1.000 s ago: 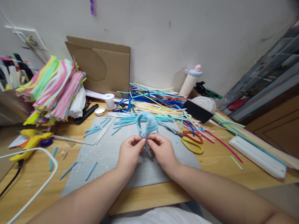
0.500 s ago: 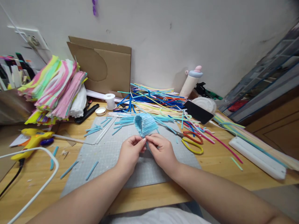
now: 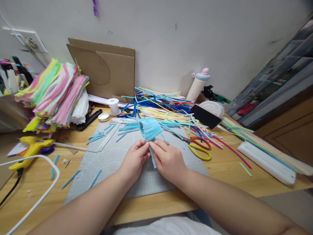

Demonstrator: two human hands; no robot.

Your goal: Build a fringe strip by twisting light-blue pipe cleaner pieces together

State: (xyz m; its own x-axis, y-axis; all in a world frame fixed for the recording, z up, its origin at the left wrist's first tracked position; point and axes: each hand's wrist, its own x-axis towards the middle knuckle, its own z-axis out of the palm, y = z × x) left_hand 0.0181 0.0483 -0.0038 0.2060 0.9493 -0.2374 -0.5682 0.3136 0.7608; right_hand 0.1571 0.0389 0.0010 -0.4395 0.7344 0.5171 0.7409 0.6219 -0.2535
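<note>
A light-blue cup-shaped piece made of pipe cleaners is held up over the grey cutting mat, its hollow end facing left. My left hand is closed, thumb and fingertips pinching the piece's lower edge. Close beside it, my right hand is closed too, fingers on the same edge and on a blue pipe cleaner strip that hangs down between the hands. Fingertips hide exactly where the strip joins. Short blue pipe cleaner pieces lie on the mat to the left.
Scissors with red and yellow handles lie right of my hands. Behind are a heap of coloured pipe cleaners, a black phone and a bottle. A yellow glue gun with its cable sits left; a white power strip lies right.
The blue piece has turned, so its hollow shows less and its ribbed side more. The strip between my hands now hangs lower in view. The view has shifted slightly.
</note>
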